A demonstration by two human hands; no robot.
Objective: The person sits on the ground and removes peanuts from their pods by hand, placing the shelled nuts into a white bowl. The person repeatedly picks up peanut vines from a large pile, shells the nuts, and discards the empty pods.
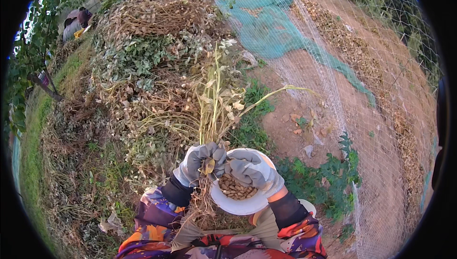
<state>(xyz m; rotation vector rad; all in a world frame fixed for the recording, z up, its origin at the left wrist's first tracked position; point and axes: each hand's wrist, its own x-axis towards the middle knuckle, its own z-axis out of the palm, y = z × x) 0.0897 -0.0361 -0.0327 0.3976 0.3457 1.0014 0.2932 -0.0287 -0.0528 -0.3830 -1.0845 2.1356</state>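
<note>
In a grey-and-white work glove, my left hand (pixel 202 161) is closed around a pulled peanut plant (pixel 216 101). Its yellowing stems rise away from me, and its thin roots hang down toward my lap. My right hand (pixel 250 168), gloved alike, has its fingers curled against the plant beside the left one. What those fingers pinch is hidden. Beneath the right hand is a white bowl (pixel 235 208) with many peanuts in their shells (pixel 238 189) inside. Part of its rim is covered by the right glove.
A big heap of dried peanut plants (pixel 152 16) stretches ahead and to the left. White netting (pixel 352 101) and a green mesh (pixel 271 25) lie to the right, past a leafy green weed (pixel 328 178). Another person (pixel 78 20) is far back left, near a tree (pixel 35 54).
</note>
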